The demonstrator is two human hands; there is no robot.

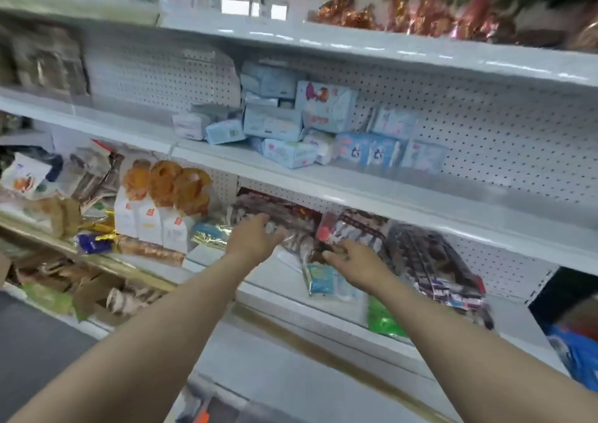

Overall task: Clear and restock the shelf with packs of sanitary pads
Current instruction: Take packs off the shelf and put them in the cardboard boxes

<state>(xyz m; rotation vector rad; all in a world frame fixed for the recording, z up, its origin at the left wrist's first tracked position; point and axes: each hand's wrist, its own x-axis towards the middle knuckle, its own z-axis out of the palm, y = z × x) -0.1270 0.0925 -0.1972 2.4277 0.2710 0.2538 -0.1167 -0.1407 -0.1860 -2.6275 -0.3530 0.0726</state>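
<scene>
Pad packs [284,121] look light, squishy, grab the sides; left hand [255,239] spread, empty; right hand [354,260] grip can't tell, blurry.

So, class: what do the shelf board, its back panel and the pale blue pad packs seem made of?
Shelf board: probably painted metal; white, smooth, glossy front edge. Back panel: likely painted sheet metal; regular rows of punched holes. Pad packs: seemingly soft plastic film; printed, slightly shiny, rumpled.
</scene>
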